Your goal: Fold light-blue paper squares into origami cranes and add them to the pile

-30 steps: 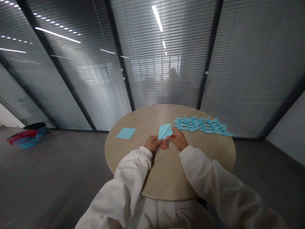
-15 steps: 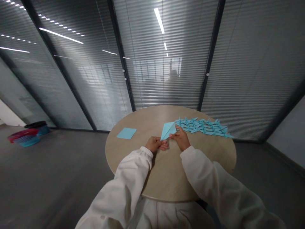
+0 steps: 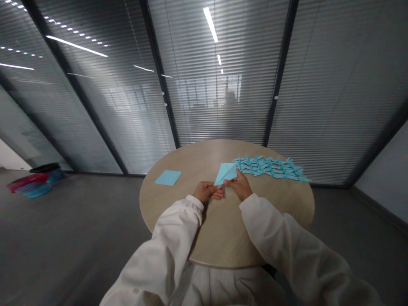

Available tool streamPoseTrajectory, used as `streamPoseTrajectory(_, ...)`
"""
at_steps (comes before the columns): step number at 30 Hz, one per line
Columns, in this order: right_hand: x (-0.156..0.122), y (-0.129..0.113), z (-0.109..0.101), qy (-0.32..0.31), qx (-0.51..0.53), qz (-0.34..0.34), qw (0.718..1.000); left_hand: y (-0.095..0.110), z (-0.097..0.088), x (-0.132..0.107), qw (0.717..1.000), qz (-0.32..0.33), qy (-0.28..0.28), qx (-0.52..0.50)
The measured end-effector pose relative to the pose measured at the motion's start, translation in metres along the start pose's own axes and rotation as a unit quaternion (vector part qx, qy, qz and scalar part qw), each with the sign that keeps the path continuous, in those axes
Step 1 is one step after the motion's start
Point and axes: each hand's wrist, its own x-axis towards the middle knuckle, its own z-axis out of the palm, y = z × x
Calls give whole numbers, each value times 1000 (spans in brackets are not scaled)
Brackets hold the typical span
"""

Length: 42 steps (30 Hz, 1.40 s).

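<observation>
A light-blue sheet of origami paper, partly folded with slanting creases, is held just above the table between both hands. My left hand pinches its lower left corner between thumb and fingers. On the other side, my right hand grips the right edge, thumb on the near face and part of the fingers hidden behind the paper. Close beyond the right hand lie rows of folded blue paper cranes. To the left rests a flat stack or sheet of blue square paper.
The round wooden table has its near edge against my lap. Behind it stands a glass partition with blinds. On the floor at far left are a blue basket with a red rim and a dark-topped bin.
My right thumb has slid slightly left along the paper's lower edge, and the folded sheet has shifted its angle a little. The whole view has moved slightly.
</observation>
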Motion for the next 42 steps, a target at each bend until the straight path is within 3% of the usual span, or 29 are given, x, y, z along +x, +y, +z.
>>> streamPoseTrajectory(9, 3, 6, -3, 20, 38, 41, 998, 1, -3, 0, 999, 43, 31, -5)
streamPoseTrajectory(14, 5, 6, -3, 45, 81, 24, 995, -4, -7, 5, 999, 29, 42, -7)
streamPoseTrajectory(19, 5, 5, -3, 32, 61, 24, 997, -6, -7, 6, 998, 39, 48, 31)
streamPoseTrajectory(22, 2, 3, -1, 18, 23, 24, 999, -4, -5, 5, 983, 101, 85, 130)
streamPoseTrajectory(25, 0, 3, 2, 1, -21, 15, 1000, 0, -4, 2, 944, 176, 139, 243)
streamPoseTrajectory(29, 0, 5, 3, 0, -48, 11, 999, 3, -1, -2, 910, 236, 162, 299)
streamPoseTrajectory(37, -3, 2, 4, -38, -70, 17, 997, 4, -2, -4, 896, 252, 168, 323)
streamPoseTrajectory(42, -2, 4, 4, -43, -75, 13, 996, -1, -5, -2, 906, 256, 177, 288)
